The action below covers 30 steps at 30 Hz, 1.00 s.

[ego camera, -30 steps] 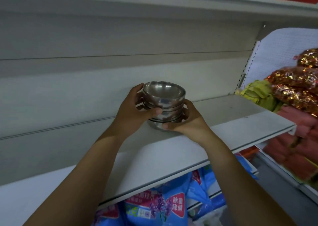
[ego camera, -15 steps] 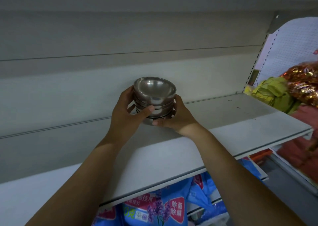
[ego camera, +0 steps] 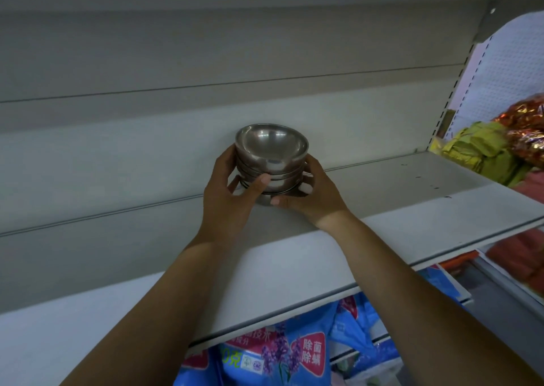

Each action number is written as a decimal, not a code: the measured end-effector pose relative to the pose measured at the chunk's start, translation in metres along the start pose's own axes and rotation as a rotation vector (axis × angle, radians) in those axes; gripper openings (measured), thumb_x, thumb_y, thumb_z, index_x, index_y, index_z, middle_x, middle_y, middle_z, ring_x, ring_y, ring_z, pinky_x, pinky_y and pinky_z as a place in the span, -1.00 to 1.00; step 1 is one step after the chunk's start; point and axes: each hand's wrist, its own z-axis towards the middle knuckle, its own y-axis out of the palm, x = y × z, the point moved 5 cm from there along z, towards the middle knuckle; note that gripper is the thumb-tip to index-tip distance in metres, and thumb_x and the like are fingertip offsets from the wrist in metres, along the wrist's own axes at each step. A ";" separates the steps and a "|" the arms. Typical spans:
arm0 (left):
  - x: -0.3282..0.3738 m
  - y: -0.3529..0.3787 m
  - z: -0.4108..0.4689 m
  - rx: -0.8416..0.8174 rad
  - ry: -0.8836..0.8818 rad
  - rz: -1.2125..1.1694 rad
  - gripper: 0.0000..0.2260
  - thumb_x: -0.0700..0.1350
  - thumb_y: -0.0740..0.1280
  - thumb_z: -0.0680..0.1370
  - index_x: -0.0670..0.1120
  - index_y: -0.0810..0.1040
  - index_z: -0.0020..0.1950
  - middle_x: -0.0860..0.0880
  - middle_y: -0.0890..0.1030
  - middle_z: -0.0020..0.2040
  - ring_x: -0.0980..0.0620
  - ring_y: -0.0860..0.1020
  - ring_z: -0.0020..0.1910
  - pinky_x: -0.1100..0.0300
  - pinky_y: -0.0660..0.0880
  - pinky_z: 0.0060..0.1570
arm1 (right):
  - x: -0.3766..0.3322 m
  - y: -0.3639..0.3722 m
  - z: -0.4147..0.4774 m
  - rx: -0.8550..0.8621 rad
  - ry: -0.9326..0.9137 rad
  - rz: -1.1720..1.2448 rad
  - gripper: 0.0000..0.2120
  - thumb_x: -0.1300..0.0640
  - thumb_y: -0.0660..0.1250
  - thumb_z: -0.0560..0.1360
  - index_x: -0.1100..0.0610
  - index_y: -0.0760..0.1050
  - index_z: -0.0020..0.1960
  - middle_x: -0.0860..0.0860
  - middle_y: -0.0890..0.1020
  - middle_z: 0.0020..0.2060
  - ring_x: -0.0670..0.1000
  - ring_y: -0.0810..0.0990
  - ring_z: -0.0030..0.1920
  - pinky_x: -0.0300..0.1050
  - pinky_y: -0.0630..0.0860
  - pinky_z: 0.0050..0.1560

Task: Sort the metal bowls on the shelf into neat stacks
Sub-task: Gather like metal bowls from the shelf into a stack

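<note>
Metal bowls (ego camera: 271,159) stand in 1 stack on the white shelf (ego camera: 382,209), near its back wall. Left hand (ego camera: 228,197) and right hand (ego camera: 313,196) fingers clamp its sides.

blue bag (ego camera: 282,353) | red label (ego camera: 309,353): "除菌除螨" | partly hidden "0克"

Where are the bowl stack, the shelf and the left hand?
bowl stack (ego camera: 272,145), head view, inside of the top bowl.
shelf (ego camera: 382,197), head view, bare top surface.
left hand (ego camera: 228,200), head view, back of the hand.
</note>
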 end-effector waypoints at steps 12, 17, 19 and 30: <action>0.005 -0.002 0.000 0.045 0.025 0.013 -0.52 -0.05 0.40 0.60 -0.02 0.41 0.50 0.10 0.53 0.37 0.24 0.46 0.37 0.48 0.46 0.11 | -0.011 0.001 -0.008 0.074 -0.036 -0.104 -0.02 0.18 0.69 0.26 -0.09 0.29 0.55 -0.32 0.50 0.08 -0.36 0.52 0.02 -0.51 0.51 -0.07; 0.005 0.000 0.002 0.079 0.030 -0.005 -0.53 -0.09 0.41 0.59 -0.11 0.43 0.48 0.01 0.57 0.33 0.21 0.49 0.33 0.50 0.46 0.05 | -0.009 0.001 -0.007 0.064 -0.026 -0.131 0.01 0.14 0.69 0.28 -0.06 0.24 0.59 -0.14 0.54 0.21 -0.20 0.56 0.12 -0.43 0.55 0.03; 0.006 0.000 0.002 0.079 0.027 0.010 -0.53 -0.10 0.41 0.59 -0.11 0.43 0.48 0.00 0.56 0.33 0.21 0.49 0.33 0.53 0.45 0.04 | -0.008 0.001 -0.007 0.062 -0.014 -0.143 0.03 0.12 0.69 0.28 -0.05 0.21 0.61 -0.06 0.54 0.29 -0.11 0.55 0.19 -0.34 0.56 0.13; 0.019 -0.052 0.000 -0.173 0.071 0.482 -0.51 0.11 0.34 0.60 0.02 0.41 0.50 0.01 0.48 0.45 0.05 0.43 0.43 0.05 0.37 0.44 | -0.023 0.000 -0.049 0.013 0.104 -0.346 -0.17 -0.10 0.55 0.44 -0.14 0.20 0.59 -0.09 0.44 0.44 -0.05 0.42 0.43 -0.17 0.39 0.37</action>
